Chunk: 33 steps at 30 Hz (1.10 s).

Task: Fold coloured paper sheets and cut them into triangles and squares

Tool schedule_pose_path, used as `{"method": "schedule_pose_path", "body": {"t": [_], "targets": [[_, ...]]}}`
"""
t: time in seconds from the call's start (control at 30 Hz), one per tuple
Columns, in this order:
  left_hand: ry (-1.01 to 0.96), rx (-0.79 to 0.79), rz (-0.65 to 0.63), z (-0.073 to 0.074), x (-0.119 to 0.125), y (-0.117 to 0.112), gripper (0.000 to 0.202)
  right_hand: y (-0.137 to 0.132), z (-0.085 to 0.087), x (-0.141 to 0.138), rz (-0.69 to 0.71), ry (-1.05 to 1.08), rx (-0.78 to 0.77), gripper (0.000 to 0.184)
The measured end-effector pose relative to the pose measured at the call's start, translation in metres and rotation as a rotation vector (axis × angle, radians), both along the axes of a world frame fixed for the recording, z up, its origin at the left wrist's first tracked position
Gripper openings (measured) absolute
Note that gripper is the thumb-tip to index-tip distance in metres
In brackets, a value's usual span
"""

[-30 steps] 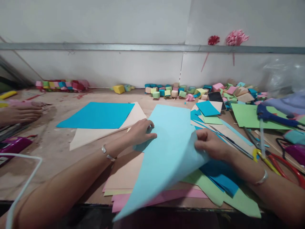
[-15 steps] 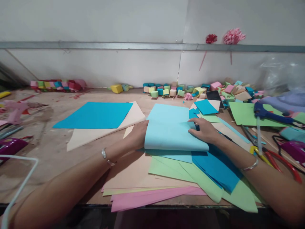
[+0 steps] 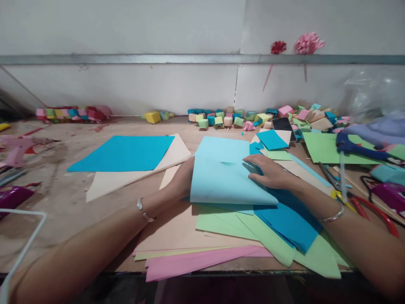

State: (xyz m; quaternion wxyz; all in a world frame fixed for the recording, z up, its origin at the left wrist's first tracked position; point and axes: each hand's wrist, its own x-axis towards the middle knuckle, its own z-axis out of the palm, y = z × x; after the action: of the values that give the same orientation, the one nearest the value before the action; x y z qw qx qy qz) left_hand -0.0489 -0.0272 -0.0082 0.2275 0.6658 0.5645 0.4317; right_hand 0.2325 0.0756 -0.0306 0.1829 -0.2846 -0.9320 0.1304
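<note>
A light blue paper sheet point(image 3: 228, 179) is bent over in a loose, rounded fold at the table's middle, its curved side toward me. My left hand point(image 3: 186, 171) is at its left edge, and the paper hides the fingers. On the right side of the same sheet rests my right hand point(image 3: 265, 169), thumb and forefinger stretched out and apart, tips touching the paper. Beneath the fold lie green sheets point(image 3: 218, 223), darker blue sheets point(image 3: 294, 226) and a peach sheet point(image 3: 171, 232), with pink strips point(image 3: 190, 264) at the front edge.
A bright blue sheet point(image 3: 122, 153) lies over a cream sheet point(image 3: 104, 183) at left. Scissors point(image 3: 357, 202) and a blue glue gun point(image 3: 351, 145) sit at right; a pink glue gun point(image 3: 17, 147) is far left. Small coloured paper cubes point(image 3: 218, 118) line the wall by a phone point(image 3: 284, 128).
The near fold of the light blue sheet has dipped slightly toward me. My right hand has shifted a little left over the paper. My left hand stays at the left edge.
</note>
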Motion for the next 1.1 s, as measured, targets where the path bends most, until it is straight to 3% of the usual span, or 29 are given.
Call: {"method": "schedule_pose_path", "body": {"t": [0.17,0.27,0.47,0.67,0.77,0.83,0.97,1.03,1.1], "targets": [[-0.215,0.052,0.06,0.004,-0.009,-0.004,0.041,-0.006,0.01,-0.002,-0.035,0.172,-0.169,0.048],[-0.369,0.065,0.105,0.002,-0.015,-0.002,0.037,-0.008,0.016,-0.001,-0.14,0.305,-0.273,0.038],[-0.422,0.053,0.178,-0.004,-0.009,0.0,0.029,-0.017,0.022,-0.001,-0.204,0.339,-0.457,0.036],[-0.357,-0.12,0.137,0.0,-0.005,-0.004,0.031,-0.02,0.016,-0.005,-0.228,0.299,-0.362,0.026],[-0.255,-0.171,0.206,0.001,-0.008,-0.002,0.03,-0.02,0.02,-0.003,-0.244,0.295,-0.221,0.033],[-0.15,-0.137,0.336,-0.002,-0.016,0.003,0.027,-0.029,0.031,-0.001,-0.131,0.272,-0.07,0.046],[-0.056,-0.057,0.532,-0.01,-0.038,0.016,0.023,-0.081,0.057,-0.003,0.412,0.029,0.09,0.08],[-0.059,-0.041,0.574,-0.014,-0.048,0.021,0.023,-0.114,0.056,-0.008,0.547,-0.082,0.19,0.089],[-0.061,-0.035,0.594,-0.017,-0.052,0.024,0.023,-0.141,0.044,-0.015,0.539,-0.124,0.317,0.081]]}}
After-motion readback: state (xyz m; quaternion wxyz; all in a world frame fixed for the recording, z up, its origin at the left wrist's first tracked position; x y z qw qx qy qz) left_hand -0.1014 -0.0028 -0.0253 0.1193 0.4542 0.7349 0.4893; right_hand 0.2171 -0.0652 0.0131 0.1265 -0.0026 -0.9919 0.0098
